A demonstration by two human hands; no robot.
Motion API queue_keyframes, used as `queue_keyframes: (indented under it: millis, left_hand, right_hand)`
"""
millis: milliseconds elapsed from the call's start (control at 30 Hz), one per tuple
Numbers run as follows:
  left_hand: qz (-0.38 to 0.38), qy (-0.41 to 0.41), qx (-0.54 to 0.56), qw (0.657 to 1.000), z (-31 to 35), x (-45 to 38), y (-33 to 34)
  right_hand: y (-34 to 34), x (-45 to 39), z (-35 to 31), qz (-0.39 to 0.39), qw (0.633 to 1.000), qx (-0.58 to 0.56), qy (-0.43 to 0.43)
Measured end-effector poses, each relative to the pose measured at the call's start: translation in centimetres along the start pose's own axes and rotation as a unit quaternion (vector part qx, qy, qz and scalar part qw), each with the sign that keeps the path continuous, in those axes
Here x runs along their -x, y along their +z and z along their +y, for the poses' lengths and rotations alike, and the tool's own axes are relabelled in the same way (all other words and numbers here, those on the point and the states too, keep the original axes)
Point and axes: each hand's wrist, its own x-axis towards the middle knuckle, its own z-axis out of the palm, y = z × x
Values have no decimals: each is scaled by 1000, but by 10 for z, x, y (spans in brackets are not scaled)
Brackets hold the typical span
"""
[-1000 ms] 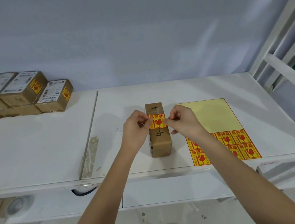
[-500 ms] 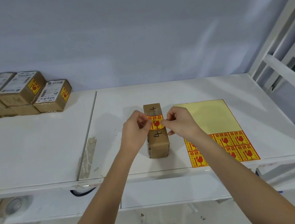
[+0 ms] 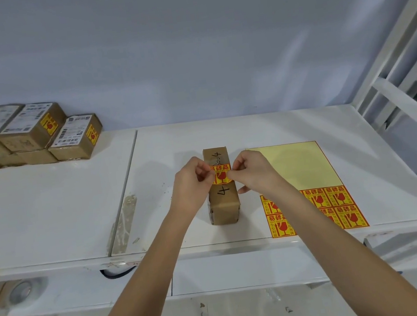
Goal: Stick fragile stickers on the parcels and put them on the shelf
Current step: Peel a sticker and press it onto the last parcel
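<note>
I have the fragile sticker (image 3: 221, 175) stretched between both hands, right over the parcel (image 3: 222, 190) that sits in the middle of the white table (image 3: 173, 146). My left hand (image 3: 192, 184) pinches the sticker's left edge between thumb and curled fingers; my right hand (image 3: 253, 171) pinches the right edge the same way. Neither hand is spread: both are closed down on that small yellow and red square.

Here is what matters: the parcel lies with its long axis running straight away from me, near end towards my body, far end towards the wall. The sticker spans across that axis, side to side, about midway along the top face, between the handwritten marks at the far end and the big "4" nearer me. So the box is directly beneath my fingertips, not off to either side, and both hands are equally close to it. Whether the sticker already touches the cardboard I cannot tell; it looks very close or just laid on.

My judgement: the move is straight down, then smoothing outward left and right.

The sticker sheet (image 3: 297, 169) lies just to the right of the parcel, a few labels left at its near end. Stickered parcels (image 3: 38, 133) are stacked far left on the table, and the shelf frame (image 3: 404, 71) stands at the right.
</note>
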Motion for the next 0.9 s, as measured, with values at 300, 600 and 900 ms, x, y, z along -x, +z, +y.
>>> queue_keyframes:
  millis: [300,600,900]
  left_hand:
    - [-5,-7,-9,1000,3,1,-1]
    - [-9,14,-42,999,4,2,-1]
    - [68,146,-264,951,-8,8,0]
  right_hand:
    - [4,13,27,85,955,221,-178]
    - [18,28,31,-21,896,414,-162]
    - [17,30,28,-27,908,395,-137]
